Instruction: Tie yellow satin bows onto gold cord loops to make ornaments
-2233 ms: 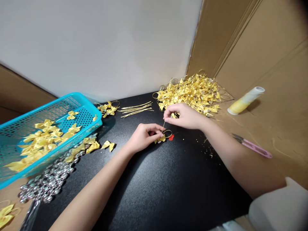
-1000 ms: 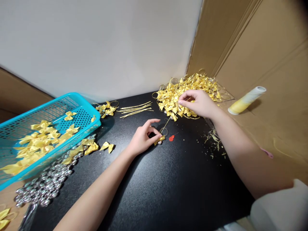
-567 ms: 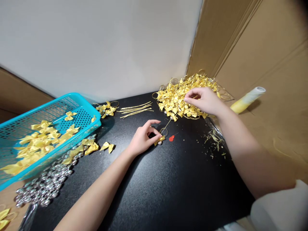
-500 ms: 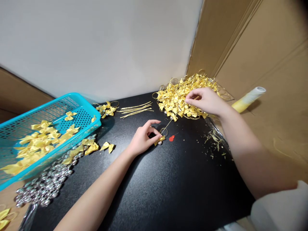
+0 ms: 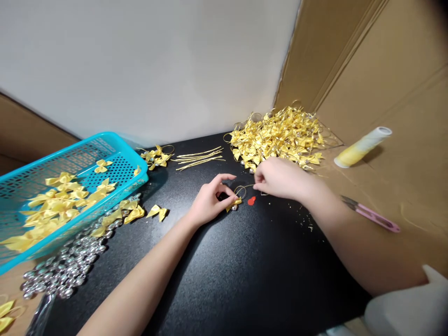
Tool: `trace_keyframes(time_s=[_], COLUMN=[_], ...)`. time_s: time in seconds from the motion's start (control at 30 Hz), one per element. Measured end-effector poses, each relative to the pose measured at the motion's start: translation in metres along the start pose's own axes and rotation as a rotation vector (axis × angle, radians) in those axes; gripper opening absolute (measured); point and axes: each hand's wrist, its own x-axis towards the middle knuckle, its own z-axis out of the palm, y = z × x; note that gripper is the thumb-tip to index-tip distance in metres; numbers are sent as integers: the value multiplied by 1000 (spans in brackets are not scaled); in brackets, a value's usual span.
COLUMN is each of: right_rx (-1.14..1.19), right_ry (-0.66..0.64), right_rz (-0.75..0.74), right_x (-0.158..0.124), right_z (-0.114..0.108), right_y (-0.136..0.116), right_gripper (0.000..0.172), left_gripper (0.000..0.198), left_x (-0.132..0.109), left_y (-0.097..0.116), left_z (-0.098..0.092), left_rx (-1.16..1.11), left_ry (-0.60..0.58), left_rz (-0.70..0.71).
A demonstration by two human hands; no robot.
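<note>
Between thumb and finger, my left hand (image 5: 212,199) pinches a yellow ribbon bow (image 5: 238,202) that has a silver bell under it, just above the black tabletop. A thin gold cord (image 5: 241,189) makes a loop over the bow and runs right to my right hand (image 5: 275,178), whose fingers are closed on its end. A small red piece (image 5: 251,200) lies right of the bow. Behind my right hand rises a big pile of finished-looking yellow bows (image 5: 276,135) with cord loops and bells.
At left stands a blue plastic basket (image 5: 138,175) holding yellow bows, beside many silver bells (image 5: 66,268). Cut gold cords (image 5: 199,157) lie near the wall. A thread cone (image 5: 362,147) and pink-handled snips (image 5: 376,217) are at right.
My right hand has come down and nearer to my left hand, and the cord between them now runs nearly level. The snips have come into view. My left hand keeps its pinch.
</note>
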Motion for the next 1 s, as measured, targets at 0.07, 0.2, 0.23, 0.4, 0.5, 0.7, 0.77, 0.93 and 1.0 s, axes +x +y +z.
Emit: trace_keyframes(time_s=[0.07, 0.2, 0.23, 0.4, 0.5, 0.7, 0.77, 0.93, 1.0], right_rx=[11, 18, 23, 127, 177, 200, 208, 228, 228], right_ry=[44, 19, 8, -4, -14, -10, -4, -5, -6], right_rz=[-180, -330, -334, -365, -361, -348, -356, -362, -362], right_x=[3, 12, 13, 16, 16, 17, 17, 16, 16], right_z=[7, 24, 27, 33, 33, 33, 33, 33, 33], right_y=[-11, -18, -18, -14, -13, -12, -11, -11, -11], right_gripper=[10, 13, 14, 17, 14, 13, 14, 14, 14], left_gripper=[40, 39, 38, 35, 33, 38, 37, 35, 37], left_x=[0, -1, -1, -1, -1, -1, -1, -1, -1], left_y=[-1, -1, 0, 0, 1, 2, 1, -1, -1], left_z=[0, 0, -1, -2, -1, -1, -2, -3, -3], left_rx=[-18, -5, 3, -9, -15, -30, -58, -80, -79], left_ry=[-5, 1, 4, 1, 7, 15, 17, 18, 16], left_rz=[4, 30, 35, 29, 22, 16, 12, -3, 9])
